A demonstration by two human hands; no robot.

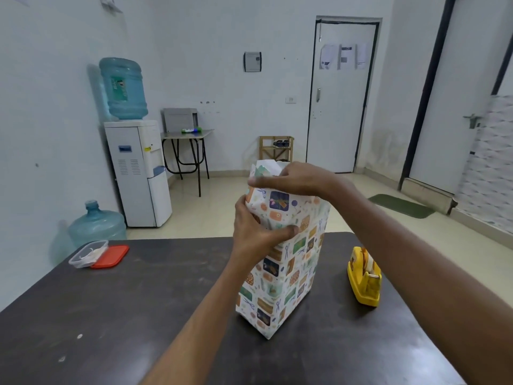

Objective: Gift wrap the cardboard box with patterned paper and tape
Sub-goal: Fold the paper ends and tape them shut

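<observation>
- Far left on the desk [166, 301] sat a clear tub [88, 253] with its red lid [110, 257] just beside it. Both were well apart from the action and played no part in it.
- The left hand [256, 232] gripped the upper left edge of the box [277, 287]. Its fingers curled round the far side and the thumb lay flat across the front face.
- The box stood upright on its end in the middle of the desk. Its sides were already covered in patterned paper [263, 170], while the top end was loose and sticking up.
- The right hand [294, 180] reached over the top, fingers stretched leftward and pressing the loose flap down. The thumb was hidden, so I couldn't tell whether it pinched too.
- The step looked like closing the top end. To do it well, the left hand should keep the box square and steady. The right hand should push the flap flat against the box edge and run a sharp crease before letting go.
- The yellow tape dispenser [364, 276] stood near the box on the right, within easy reach. The smart play was to hold the fold with one hand and fetch tape with the other.
</observation>
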